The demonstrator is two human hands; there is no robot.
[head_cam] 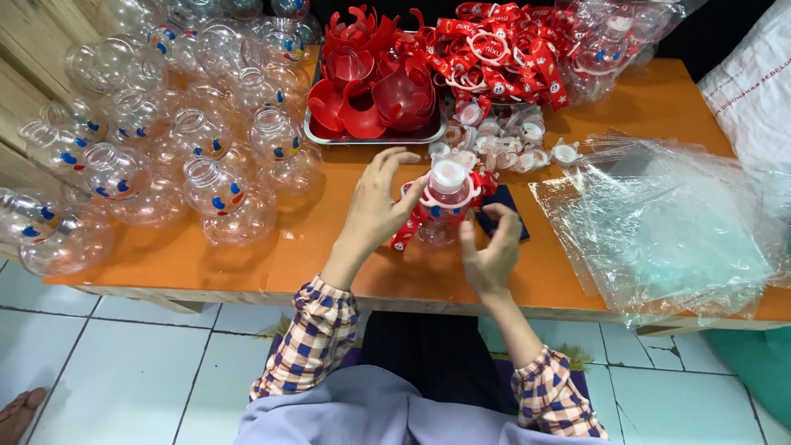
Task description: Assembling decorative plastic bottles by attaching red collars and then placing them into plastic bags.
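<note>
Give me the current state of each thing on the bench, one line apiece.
Left hand: grip around the bottle.
Right hand: fingers on the bottle's strap.
Bottle: upright, white cap on, red strap attached.
Clear bottles: uncapped, piled on the table's left side.
Metal tray: filled with red cups.
Plastic bags: stacked flat.

Left: clear bottles [165, 156] crowd the table [272, 255].
Back: steel tray [371, 136], red straps [503, 49], white caps [503, 136].
Right: plastic sheets [659, 231] (loose, overlapping).
Front: bare strip.
</note>
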